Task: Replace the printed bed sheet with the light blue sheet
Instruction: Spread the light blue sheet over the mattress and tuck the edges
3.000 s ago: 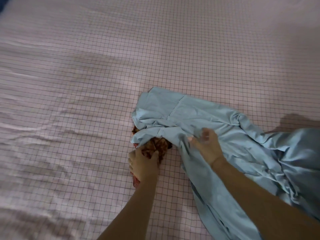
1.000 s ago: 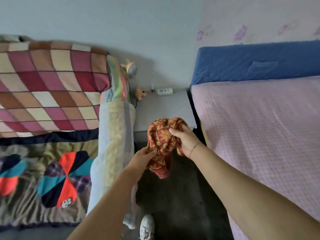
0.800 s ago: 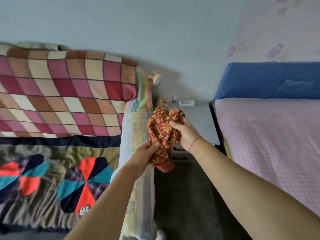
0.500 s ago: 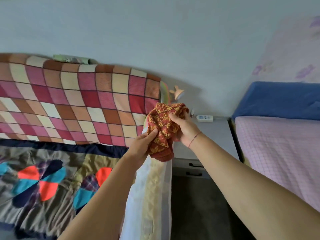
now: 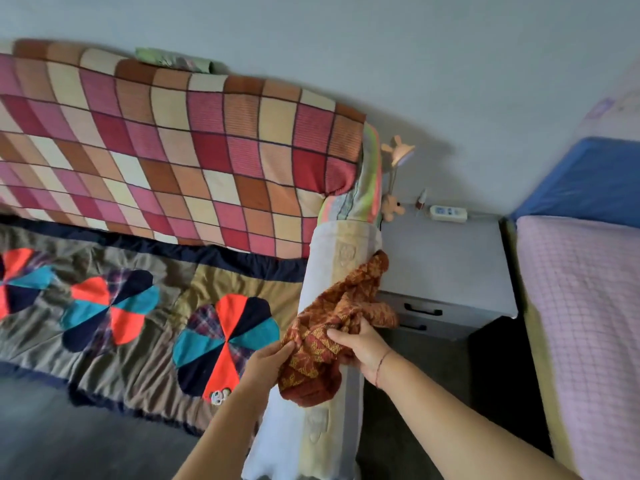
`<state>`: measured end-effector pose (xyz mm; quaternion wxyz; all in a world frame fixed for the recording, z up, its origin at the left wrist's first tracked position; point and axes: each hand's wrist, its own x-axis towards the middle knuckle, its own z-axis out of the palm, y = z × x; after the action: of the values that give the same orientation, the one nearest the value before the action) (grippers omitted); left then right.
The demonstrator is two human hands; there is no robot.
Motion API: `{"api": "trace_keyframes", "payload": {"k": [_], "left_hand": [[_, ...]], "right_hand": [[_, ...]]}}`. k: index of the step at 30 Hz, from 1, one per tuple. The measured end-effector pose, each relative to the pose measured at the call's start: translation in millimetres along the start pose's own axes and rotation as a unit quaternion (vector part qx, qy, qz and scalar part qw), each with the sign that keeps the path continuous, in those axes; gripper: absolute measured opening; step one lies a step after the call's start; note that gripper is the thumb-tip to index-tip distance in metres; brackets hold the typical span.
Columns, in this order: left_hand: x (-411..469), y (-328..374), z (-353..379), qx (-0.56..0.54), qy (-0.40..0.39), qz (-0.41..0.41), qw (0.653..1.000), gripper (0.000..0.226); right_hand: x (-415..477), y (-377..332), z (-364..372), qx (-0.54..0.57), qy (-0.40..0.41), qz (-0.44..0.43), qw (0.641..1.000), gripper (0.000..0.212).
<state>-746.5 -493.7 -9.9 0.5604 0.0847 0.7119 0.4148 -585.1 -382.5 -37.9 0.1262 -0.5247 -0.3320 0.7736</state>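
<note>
Two hands hold one bunched printed cloth [image 5: 337, 306], red-brown with a gold pattern, in the air just left of the grey nightstand [image 5: 446, 258] and in front of it. The left hand [image 5: 268, 358] pinches the bundle's lower left edge between thumb and fingers. The right hand [image 5: 362, 346] grips its right side, fingers curled into the folds; a thin red thread circles that wrist. The cloth's upper end reaches toward the nightstand's left front corner, and its lower end hangs loose below both hands.

Directly left of the nightstand, and behind the cloth, a pale striped towel [image 5: 311, 427] drapes down over the near edge of a bed. Farther left of the nightstand, a checked patchwork quilt [image 5: 156, 150] in pink, cream and brown squares lies along the wall [image 5: 346, 46]. A dark blanket [image 5: 121, 306] with red, teal and navy petal motifs spreads in front of the quilt.

On the nightstand's top, at the back, lie a white power strip [image 5: 447, 213] and a small plush toy [image 5: 391, 206]; a little lamp [image 5: 398, 155] rises at the back left corner. Two drawer handles show on its front. Right of the nightstand stands a second bed [image 5: 581, 306] covered in pale pink grid-checked fabric, with a blue padded end [image 5: 581, 178] against the wall. Dark floor [image 5: 433, 362] shows in front of the nightstand.
</note>
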Motion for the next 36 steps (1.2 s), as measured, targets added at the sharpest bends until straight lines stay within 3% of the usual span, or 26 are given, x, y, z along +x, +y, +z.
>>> {"api": "trace_keyframes", "payload": {"k": [4, 7, 11, 14, 16, 24, 31, 36], "left_hand": [[-2, -59, -37, 0.079, 0.060, -0.042, 0.994, 0.014], [4, -95, -63, 0.134, 0.077, -0.081, 0.985, 0.015], [2, -92, -70, 0.189, 0.076, -0.084, 0.975, 0.009], [3, -70, -57, 0.216, 0.054, -0.064, 0.973, 0.021], [6, -54, -42, 0.241, 0.049, -0.038, 0.969, 0.041], [-5, 31, 80, 0.270, -0.070, 0.063, 0.958, 0.036], [-39, 51, 224, 0.344, -0.211, 0.151, 0.902, 0.039], [-83, 27, 319, 0.361, -0.321, 0.154, 0.862, 0.042]], "right_hand": [[-9, 64, 17, -0.010, -0.027, 0.093, 0.995, 0.104], [-13, 87, 25, -0.079, -0.025, 0.128, 0.988, 0.097], [-11, 79, 20, -0.126, 0.002, 0.096, 0.987, 0.089], [-9, 62, 9, -0.123, 0.016, 0.051, 0.991, 0.087], [-12, 49, 2, -0.114, 0.032, 0.028, 0.993, 0.089], [-69, 4, -66, -0.026, 0.135, -0.065, 0.988, 0.083], [-159, 7, -170, 0.071, 0.262, -0.122, 0.955, 0.083], [-233, 39, -239, 0.137, 0.357, -0.153, 0.911, 0.084]]}}
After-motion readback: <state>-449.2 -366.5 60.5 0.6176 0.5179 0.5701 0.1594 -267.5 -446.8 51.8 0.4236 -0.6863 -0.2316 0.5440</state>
